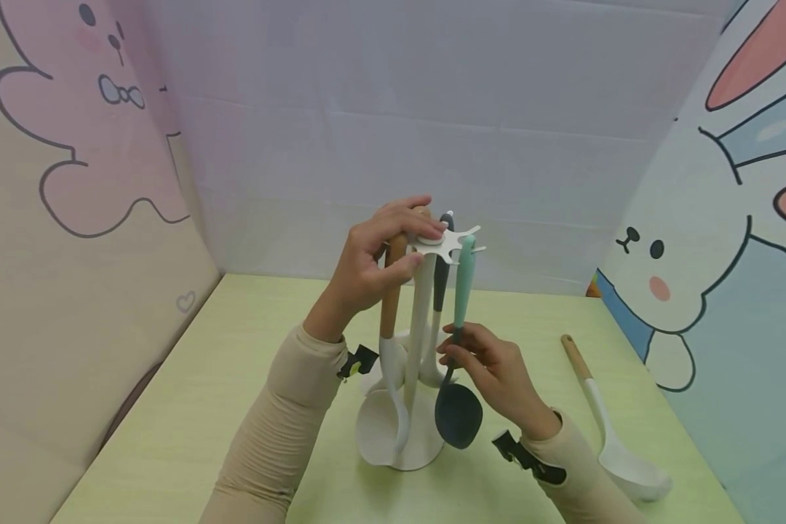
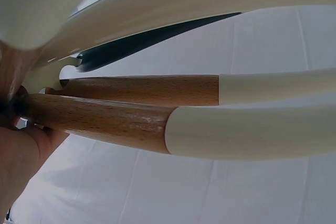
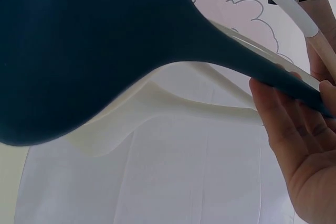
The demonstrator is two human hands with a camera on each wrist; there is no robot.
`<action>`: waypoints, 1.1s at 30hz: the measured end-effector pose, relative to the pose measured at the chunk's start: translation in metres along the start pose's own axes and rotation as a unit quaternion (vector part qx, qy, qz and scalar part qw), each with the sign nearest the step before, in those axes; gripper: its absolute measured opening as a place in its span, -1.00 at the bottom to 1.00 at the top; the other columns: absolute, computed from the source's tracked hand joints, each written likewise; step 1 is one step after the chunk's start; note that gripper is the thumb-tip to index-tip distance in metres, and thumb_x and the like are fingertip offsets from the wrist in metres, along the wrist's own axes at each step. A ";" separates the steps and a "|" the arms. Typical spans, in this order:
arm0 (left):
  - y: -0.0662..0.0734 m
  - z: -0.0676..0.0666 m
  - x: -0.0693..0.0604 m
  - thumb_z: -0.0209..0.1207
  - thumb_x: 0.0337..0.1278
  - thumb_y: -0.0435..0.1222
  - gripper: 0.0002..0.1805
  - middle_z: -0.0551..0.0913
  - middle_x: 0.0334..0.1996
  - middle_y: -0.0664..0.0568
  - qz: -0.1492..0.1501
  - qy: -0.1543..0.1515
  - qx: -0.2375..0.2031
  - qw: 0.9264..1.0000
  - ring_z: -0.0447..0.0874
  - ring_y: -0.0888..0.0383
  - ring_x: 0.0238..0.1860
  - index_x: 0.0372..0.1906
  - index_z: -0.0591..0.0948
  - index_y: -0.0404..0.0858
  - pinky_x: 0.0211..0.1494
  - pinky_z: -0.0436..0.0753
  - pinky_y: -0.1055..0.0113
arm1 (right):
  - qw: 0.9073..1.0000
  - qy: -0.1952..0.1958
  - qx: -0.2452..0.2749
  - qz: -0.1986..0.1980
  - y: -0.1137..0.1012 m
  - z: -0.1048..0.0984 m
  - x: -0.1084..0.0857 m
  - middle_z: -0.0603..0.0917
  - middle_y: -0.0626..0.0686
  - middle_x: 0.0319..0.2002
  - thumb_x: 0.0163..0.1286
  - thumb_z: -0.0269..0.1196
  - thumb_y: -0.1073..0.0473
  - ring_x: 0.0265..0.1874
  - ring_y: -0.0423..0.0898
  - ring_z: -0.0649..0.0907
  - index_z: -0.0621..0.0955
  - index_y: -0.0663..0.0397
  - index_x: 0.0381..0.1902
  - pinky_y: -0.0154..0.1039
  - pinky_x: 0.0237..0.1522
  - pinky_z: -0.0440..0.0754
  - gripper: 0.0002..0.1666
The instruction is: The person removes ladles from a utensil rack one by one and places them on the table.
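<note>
Head view: dark spoon (image 1: 458, 416) with a mint handle at the near right side of the utensil rack (image 1: 418, 309), long axis close to upright, bowl down. Right hand (image 1: 494, 364) is the nearer one, pinching its neck from the right. Left hand (image 1: 375, 251) grips the rack's top from the left, higher up. Handle tip meets the rim's prongs (whether it is seated cannot be told).

Left wrist view: two wooden handles (image 2: 100, 120) run side by side from beside the left hand; its fingertips are hidden.

Right wrist view: spoon neck slopes from bowl into the right fingers; a white utensil (image 3: 157, 107) lies behind.
</note>
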State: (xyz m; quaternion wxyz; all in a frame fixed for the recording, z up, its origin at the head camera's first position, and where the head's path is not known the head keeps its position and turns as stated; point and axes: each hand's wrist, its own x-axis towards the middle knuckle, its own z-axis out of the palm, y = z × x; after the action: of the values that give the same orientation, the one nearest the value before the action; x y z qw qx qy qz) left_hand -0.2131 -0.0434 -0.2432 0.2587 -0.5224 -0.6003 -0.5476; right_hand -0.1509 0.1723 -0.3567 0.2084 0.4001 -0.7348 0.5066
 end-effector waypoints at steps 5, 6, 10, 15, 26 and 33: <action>-0.002 0.001 0.000 0.08 0.06 -0.33 -0.69 0.68 -0.12 -0.36 0.004 0.001 -0.001 1.000 0.39 -0.25 0.32 -0.19 0.64 -0.48 0.32 0.46 0.03 | 1.000 0.003 -0.001 -0.003 0.000 0.000 0.000 0.73 0.26 -0.33 0.23 0.16 0.70 -0.37 -0.17 0.75 0.52 0.42 0.03 -0.25 -0.33 0.74 -0.59; -0.002 0.001 0.000 0.08 0.06 -0.33 -0.69 0.68 -0.12 -0.36 0.005 0.001 -0.001 1.000 0.39 -0.26 0.32 -0.19 0.64 -0.48 0.32 0.46 0.03 | 1.000 0.004 -0.001 -0.004 0.000 -0.001 0.000 0.73 0.26 -0.33 0.23 0.16 0.70 -0.37 -0.17 0.75 0.53 0.42 0.03 -0.25 -0.33 0.74 -0.59; -0.001 0.001 0.000 0.08 0.05 -0.34 -0.69 0.68 -0.13 -0.37 0.007 0.001 -0.002 1.000 0.39 -0.28 0.31 -0.19 0.64 -0.49 0.32 0.46 0.04 | 1.000 0.006 -0.001 -0.007 -0.001 -0.001 -0.001 0.72 0.28 -0.34 0.22 0.16 0.70 -0.41 -0.06 0.76 0.53 0.42 0.02 -0.26 -0.35 0.74 -0.59; 0.000 0.001 0.000 0.07 0.05 -0.35 -0.70 0.67 -0.12 -0.37 0.006 0.001 -0.002 1.000 0.38 -0.26 0.33 -0.19 0.64 -0.49 0.33 0.45 0.06 | 1.000 0.009 -0.003 -0.009 -0.001 -0.002 -0.001 0.72 0.28 -0.34 0.21 0.16 0.72 -0.42 -0.04 0.76 0.53 0.43 0.02 -0.26 -0.36 0.74 -0.58; -0.001 0.001 -0.001 0.07 0.06 -0.37 -0.71 0.67 -0.12 -0.38 0.000 0.001 0.001 1.000 0.37 -0.19 0.35 -0.19 0.64 -0.50 0.32 0.46 0.08 | 1.000 0.014 -0.008 -0.004 -0.003 -0.003 -0.004 0.72 0.26 -0.33 0.20 0.16 0.72 -0.43 -0.05 0.75 0.54 0.44 0.01 -0.26 -0.37 0.74 -0.58; -0.001 0.001 -0.001 0.08 0.06 -0.38 -0.71 0.67 -0.11 -0.38 0.002 0.003 0.005 1.000 0.38 -0.16 0.35 -0.18 0.64 -0.50 0.34 0.44 0.08 | 1.000 0.015 -0.007 -0.004 -0.003 -0.003 -0.004 0.71 0.27 -0.33 0.21 0.17 0.70 -0.43 -0.04 0.75 0.54 0.43 0.01 -0.27 -0.36 0.74 -0.59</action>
State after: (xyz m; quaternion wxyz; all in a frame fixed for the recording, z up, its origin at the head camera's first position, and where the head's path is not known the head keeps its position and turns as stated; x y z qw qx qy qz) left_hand -0.2136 -0.0427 -0.2445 0.2642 -0.5211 -0.6012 -0.5452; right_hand -0.1461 0.1764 -0.3563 0.2239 0.3936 -0.7335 0.5068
